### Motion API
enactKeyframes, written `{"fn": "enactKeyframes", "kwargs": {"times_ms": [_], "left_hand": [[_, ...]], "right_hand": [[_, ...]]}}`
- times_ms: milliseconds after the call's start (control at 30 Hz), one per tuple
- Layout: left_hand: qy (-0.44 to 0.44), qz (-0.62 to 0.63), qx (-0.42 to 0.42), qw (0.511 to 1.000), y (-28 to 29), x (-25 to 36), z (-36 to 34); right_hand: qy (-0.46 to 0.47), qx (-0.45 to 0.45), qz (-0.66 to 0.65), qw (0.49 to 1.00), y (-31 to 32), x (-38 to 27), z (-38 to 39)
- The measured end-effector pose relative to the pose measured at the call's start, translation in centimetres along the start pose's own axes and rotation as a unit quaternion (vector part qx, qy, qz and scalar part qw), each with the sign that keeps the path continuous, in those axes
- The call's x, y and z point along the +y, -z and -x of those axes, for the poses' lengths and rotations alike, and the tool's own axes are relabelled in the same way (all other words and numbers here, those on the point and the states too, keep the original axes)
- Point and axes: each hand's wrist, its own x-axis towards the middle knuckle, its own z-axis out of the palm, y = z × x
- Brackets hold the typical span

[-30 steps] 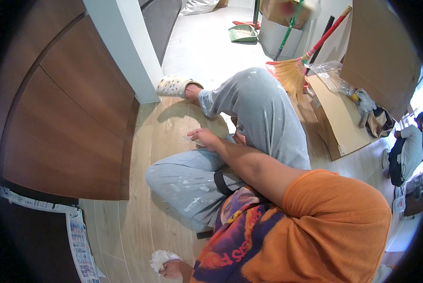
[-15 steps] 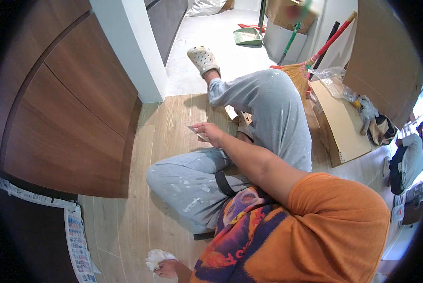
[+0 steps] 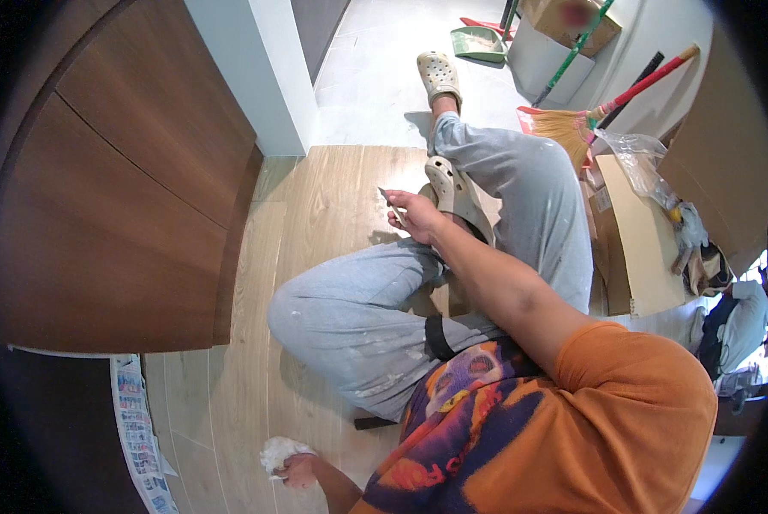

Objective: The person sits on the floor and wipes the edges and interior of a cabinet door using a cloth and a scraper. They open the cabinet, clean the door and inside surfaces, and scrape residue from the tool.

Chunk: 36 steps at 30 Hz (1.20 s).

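I sit on the wood-look floor (image 3: 315, 201) in paint-spotted grey trousers (image 3: 350, 308). In front of my shins, my right hand (image 3: 418, 214) is closed round a small flat scraper-like tool (image 3: 386, 197) with a thin grey tip. The tip is raised and points toward the cabinet side; most of the handle is hidden by the fingers. Down at the lower left, my left hand (image 3: 300, 471) grips a crumpled white rag (image 3: 279, 454) at floor level. Cream clogs (image 3: 455, 188) are on my feet, near my right hand.
Brown cabinet panels (image 3: 136, 206) rise at the left, beside a white post (image 3: 273, 94). Newspaper (image 3: 136, 420) edges the dark area below. A flat cardboard box (image 3: 645, 240), a broom (image 3: 564, 127) and a green dustpan (image 3: 478, 43) stand right and ahead. Another person (image 3: 739, 330) is at far right.
The view has shifted, and most things sit farther right in it. My right hand has turned, with the tool tip now pointing more upward. Both hands keep their holds.
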Motion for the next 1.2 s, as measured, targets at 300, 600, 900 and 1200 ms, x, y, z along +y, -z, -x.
{"fn": "enactKeyframes", "kwargs": {"times_ms": [300,600,900,1200], "left_hand": [[0.163,0.005,0.07,0.984,0.7,10.7,2.5],[0.121,-0.028,0.1,0.987,-3.9,6.8,1.7],[-0.027,-0.136,0.142,0.98,-2.4,7.6,1.3],[-0.054,0.053,0.029,0.997,3.8,27.6,2.0]], "right_hand": [[-0.001,-0.057,-0.033,0.998,-10.3,-0.6,-11.0],[-0.002,-0.055,-0.087,0.995,-22.6,6.2,-24.2],[-0.018,-0.048,-0.042,0.998,-23.6,6.8,-26.3],[-0.034,-0.032,-0.028,0.999,-25.0,6.5,-26.1]]}}
